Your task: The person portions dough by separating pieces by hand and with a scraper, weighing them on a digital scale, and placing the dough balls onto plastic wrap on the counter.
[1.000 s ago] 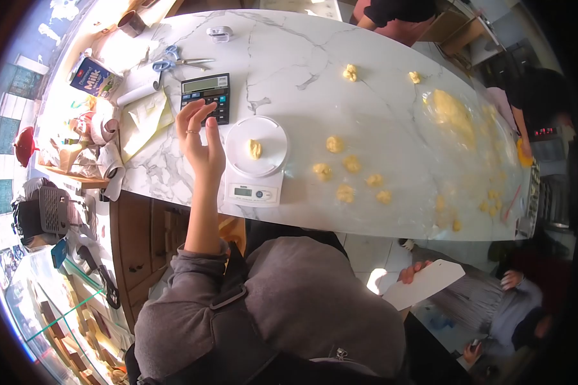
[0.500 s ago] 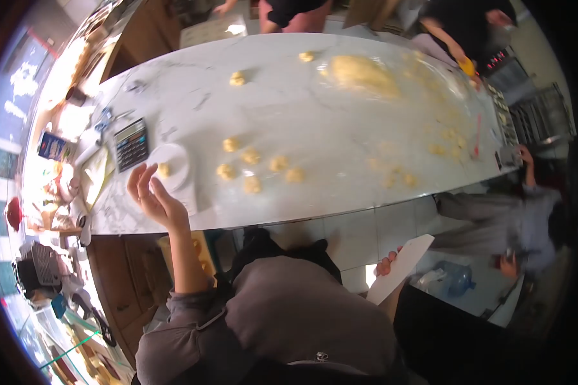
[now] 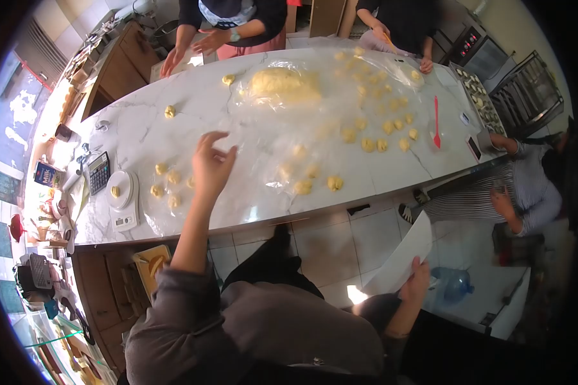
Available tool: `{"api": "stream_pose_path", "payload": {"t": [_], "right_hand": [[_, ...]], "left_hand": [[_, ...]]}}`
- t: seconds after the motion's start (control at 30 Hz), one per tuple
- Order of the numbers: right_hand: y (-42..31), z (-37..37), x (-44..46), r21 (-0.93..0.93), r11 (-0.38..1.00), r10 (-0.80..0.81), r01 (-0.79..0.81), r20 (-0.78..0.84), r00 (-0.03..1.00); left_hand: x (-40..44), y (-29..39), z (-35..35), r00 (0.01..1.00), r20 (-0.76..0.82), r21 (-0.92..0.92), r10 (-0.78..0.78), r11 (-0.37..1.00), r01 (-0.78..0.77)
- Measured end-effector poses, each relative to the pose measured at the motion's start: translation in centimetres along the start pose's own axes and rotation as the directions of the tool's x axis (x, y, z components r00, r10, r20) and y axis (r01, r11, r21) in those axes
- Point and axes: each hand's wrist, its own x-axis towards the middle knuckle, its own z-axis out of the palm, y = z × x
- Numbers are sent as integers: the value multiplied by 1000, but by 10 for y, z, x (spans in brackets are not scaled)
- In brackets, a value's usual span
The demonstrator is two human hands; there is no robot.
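Well, left grip (image 3: 213, 165) half-curled, empty, right grip (image 3: 417, 279) round white sheet (image 3: 401, 251), "Milk" on blue pack (image 3: 47, 174)

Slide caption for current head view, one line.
Left hand hovers over a marble-patterned table dotted with dough pieces; right hand holds a flat white board.

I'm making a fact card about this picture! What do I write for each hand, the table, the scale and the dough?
Left hand: raised, fingers curled, nothing seen in it
Right hand: holding a flat white panel
Table: white marble-patterned tabletop
Scale: white, round plate, digital display; one small yellow dough lump on it
Beside the scale: black rectangular calculator
Dough: big yellow mass under clear plastic; many small lumps on the table
Red tool: long-handled spatula, lying down
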Motion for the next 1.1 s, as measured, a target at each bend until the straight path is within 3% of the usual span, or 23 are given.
{"api": "stream_pose_path", "payload": {"t": [0.03, 0.1, 0.17, 0.27, 0.37, 0.5, 0.57, 0.67, 0.73, 0.8, 0.87, 0.97, 1.1], "right_hand": [[-11, 6, 17, -25, 998, -60, 61, 37, 998], [-35, 26, 48, -60, 984, -167, 169, 51, 985], [-59, 50, 73, -80, 965, -236, 249, 138, 962], [-80, 81, 106, -80, 934, -319, 347, 247, 915], [-87, 110, 127, -160, 900, -338, 405, 327, 882], [-97, 163, 150, -284, 860, -270, 424, 451, 851], [-103, 193, 165, -346, 746, -328, 569, 552, 766], [-111, 250, 187, -394, 505, -355, 768, 716, 601], [-104, 285, 211, -288, 367, -353, 884, 837, 419], [-101, 326, 225, -252, 273, -228, 928, 920, 317], [-72, 360, 253, -120, 163, -212, 979, 965, 154], [-37, 396, 286, -130, 40, -114, 991, 984, 134], [-10, 422, 323, -106, -107, 18, 989, 994, 109]], "left_hand": [[15, -1, 20, 998, 32, 13, 60, 998, -61], [47, 1, 57, 987, 160, 166, -7, 986, -20], [77, -6, 102, 980, 169, 396, 101, 904, -161], [112, -18, 156, 961, 275, 623, -21, 765, -162], [146, -36, 183, 904, 412, 696, -113, 679, -232], [185, -13, 174, 897, 437, 699, -70, 654, -290], [206, -12, 175, 909, 418, 706, -1, 630, -324], [230, -18, 176, 925, 370, 689, 83, 643, -333], [247, -20, 176, 944, 314, 666, 99, 685, -293], [263, -32, 179, 912, 304, 612, 275, 677, -408], [276, -25, 178, 862, 315, 563, 397, 653, -507], [290, -8, 176, 812, 414, 513, 411, 632, -581], [278, 6, 168, 878, 373, 503, 301, 729, -464]]}}
